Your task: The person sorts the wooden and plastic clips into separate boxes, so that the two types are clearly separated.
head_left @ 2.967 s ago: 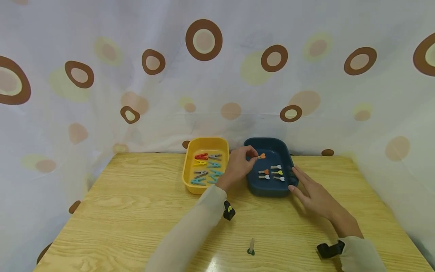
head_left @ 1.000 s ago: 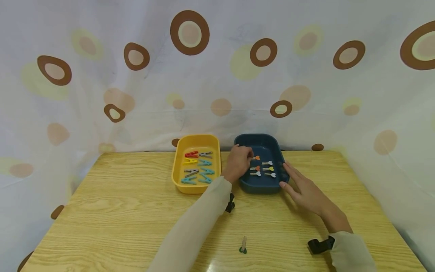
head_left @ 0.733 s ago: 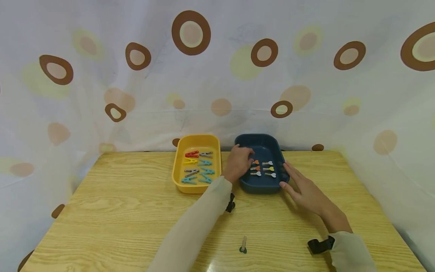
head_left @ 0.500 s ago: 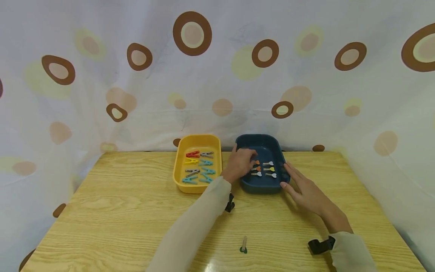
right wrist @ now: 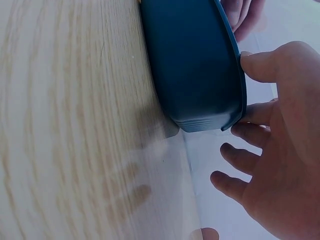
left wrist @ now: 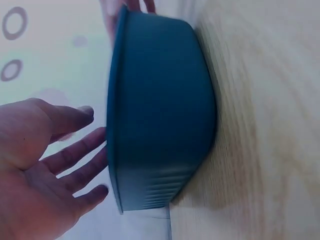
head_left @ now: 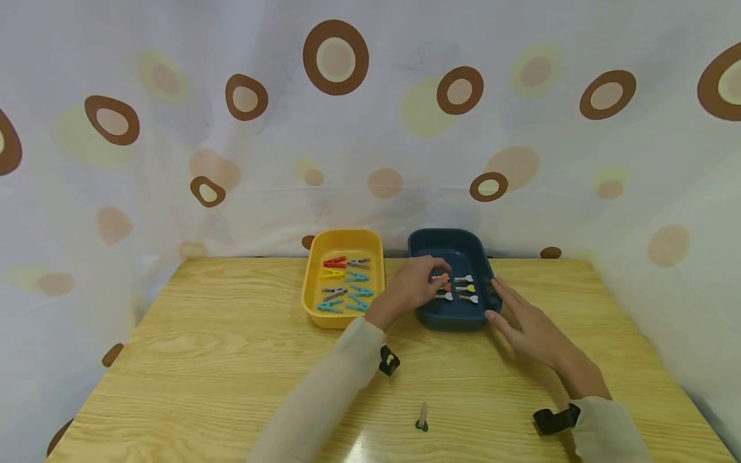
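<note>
A dark blue tray [head_left: 454,321] holds several small heart-tipped pegs [head_left: 466,289] in orange, white and yellow. My left hand [head_left: 418,285] hovers over the tray's left part, its fingertips just above an orange peg [head_left: 443,278]. In the left wrist view, this left hand [left wrist: 40,170] is spread and holds nothing beside the tray [left wrist: 160,125]. My right hand [head_left: 523,318] lies flat on the table with straight fingers against the tray's right side. In the right wrist view, that right hand [right wrist: 285,150] has its thumb at the rim of the tray [right wrist: 195,65].
A yellow tray [head_left: 330,319] with several larger clothespins [head_left: 346,283] stands just left of the blue one. One loose peg with a green heart [head_left: 423,418] lies near the wooden table's front edge. A spotted curtain hangs close behind and at both sides.
The left hand, which pinched an orange heart peg over the blue tray, has set it down among the others and now hovers empty. The right hand has stayed at the tray's side.
</note>
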`<state>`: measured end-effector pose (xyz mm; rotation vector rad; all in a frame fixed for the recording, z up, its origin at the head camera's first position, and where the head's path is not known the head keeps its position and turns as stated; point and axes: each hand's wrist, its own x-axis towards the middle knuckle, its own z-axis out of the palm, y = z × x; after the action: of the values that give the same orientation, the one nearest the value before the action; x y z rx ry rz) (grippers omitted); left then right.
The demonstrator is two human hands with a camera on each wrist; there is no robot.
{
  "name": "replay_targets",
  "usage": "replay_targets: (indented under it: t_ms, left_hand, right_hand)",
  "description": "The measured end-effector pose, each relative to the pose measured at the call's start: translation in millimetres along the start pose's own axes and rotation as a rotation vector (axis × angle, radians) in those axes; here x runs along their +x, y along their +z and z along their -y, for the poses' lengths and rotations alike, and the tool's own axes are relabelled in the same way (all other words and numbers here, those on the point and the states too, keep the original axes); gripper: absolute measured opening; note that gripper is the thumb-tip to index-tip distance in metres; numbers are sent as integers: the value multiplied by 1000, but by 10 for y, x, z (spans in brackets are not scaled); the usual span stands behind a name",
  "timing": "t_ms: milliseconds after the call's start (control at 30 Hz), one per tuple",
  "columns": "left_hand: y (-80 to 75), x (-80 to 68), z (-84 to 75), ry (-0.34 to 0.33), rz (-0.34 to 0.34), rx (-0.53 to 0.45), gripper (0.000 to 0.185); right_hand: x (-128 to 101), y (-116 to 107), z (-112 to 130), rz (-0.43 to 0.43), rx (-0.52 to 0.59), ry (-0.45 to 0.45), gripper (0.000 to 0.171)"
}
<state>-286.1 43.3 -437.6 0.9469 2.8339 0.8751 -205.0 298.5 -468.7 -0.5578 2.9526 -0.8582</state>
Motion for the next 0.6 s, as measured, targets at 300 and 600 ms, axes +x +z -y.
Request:
replay_targets:
  t_ms: [300, 600]
  left_hand:
    - [-22, -373, -91, 160, -1, -205, 25]
    - [39, -721, -184, 260, 181, -334, 21]
  right_hand:
    - [-5, -13, -31, -1, -3, 1, 75]
    - [-5, -1, -13, -6, -4, 7, 76]
